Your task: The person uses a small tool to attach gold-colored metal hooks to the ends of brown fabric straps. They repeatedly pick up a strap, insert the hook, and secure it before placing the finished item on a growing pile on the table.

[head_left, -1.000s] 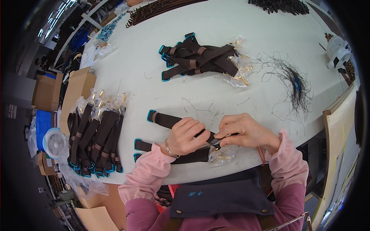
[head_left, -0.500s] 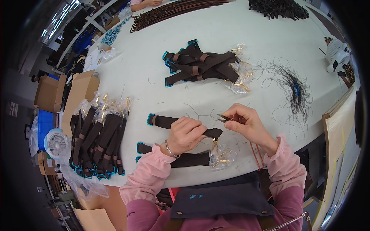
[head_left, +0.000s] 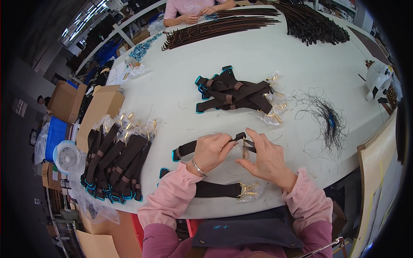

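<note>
My left hand [head_left: 211, 152] pinches a dark brown webbing strap [head_left: 187, 148] near its right end, which folds up above the fingertips. A turquoise buckle [head_left: 175, 155] is on the strap's left end. At the folded end hangs a gold metal hook [head_left: 245, 145] in clear plastic. My right hand [head_left: 271, 160] is beside it, with the dark blades of small thread snips [head_left: 250, 149] between thumb and fingers; the rest of the snips is hidden. Another strap [head_left: 217, 189] lies nearer me, partly under my left forearm, its gold hook [head_left: 246, 189] bagged in plastic.
A pile of similar straps [head_left: 118, 161] lies left, another [head_left: 232, 92] ahead. Loose black threads [head_left: 329, 120] are heaped to the right. Across the table [head_left: 172, 86], a person's hands [head_left: 198, 15] work near long brown strips [head_left: 219, 28]. A white fan [head_left: 68, 157] stands left.
My right hand has come down and in to the strap's hook end, its fingers spreading wider. The strap's folded end is raised. The whole view has shifted, showing more of the far side.
</note>
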{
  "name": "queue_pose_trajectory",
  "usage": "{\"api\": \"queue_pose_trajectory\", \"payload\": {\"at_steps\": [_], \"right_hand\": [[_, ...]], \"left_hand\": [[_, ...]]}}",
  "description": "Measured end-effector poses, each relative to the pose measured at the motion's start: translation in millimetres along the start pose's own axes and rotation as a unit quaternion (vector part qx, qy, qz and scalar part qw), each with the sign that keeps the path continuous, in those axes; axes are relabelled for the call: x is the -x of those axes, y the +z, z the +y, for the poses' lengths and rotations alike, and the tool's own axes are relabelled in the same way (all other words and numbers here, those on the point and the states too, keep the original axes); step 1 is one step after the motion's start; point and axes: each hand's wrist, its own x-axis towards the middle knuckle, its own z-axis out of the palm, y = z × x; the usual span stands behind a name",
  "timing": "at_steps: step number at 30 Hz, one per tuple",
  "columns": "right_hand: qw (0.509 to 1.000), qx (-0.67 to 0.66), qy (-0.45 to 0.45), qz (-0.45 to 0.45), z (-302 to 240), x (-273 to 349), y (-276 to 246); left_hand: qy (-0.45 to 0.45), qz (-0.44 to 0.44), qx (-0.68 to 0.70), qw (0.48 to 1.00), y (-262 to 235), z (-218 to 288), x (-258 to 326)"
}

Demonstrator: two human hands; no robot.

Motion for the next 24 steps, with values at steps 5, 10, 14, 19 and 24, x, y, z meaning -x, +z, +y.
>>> {"api": "queue_pose_trajectory", "payload": {"at_steps": [5, 10, 14, 19, 24], "right_hand": [[0.961, -0.184, 0.158, -0.134, 30.7, -2.7, -17.2], [0.939, -0.145, 0.211, -0.227, 84.0, -7.9, -19.5], [0.985, 0.015, 0.053, -0.161, 77.5, 8.3, -6.7], [0.981, 0.046, -0.001, -0.190, 86.6, 18.2, 4.2], [0.975, 0.095, -0.102, -0.175, 85.1, 12.2, 5.4]], "left_hand": [[-0.281, -0.294, 0.340, 0.848, -10.0, -14.1, -18.8], [-0.093, -0.339, 0.096, 0.931, 34.5, -33.2, -13.7], [-0.033, -0.217, -0.072, 0.973, 53.3, -39.1, 3.3], [0.006, -0.169, -0.046, 0.985, 40.6, -20.6, -2.3], [0.058, -0.215, -0.087, 0.971, 62.5, -17.6, -0.5]]}}
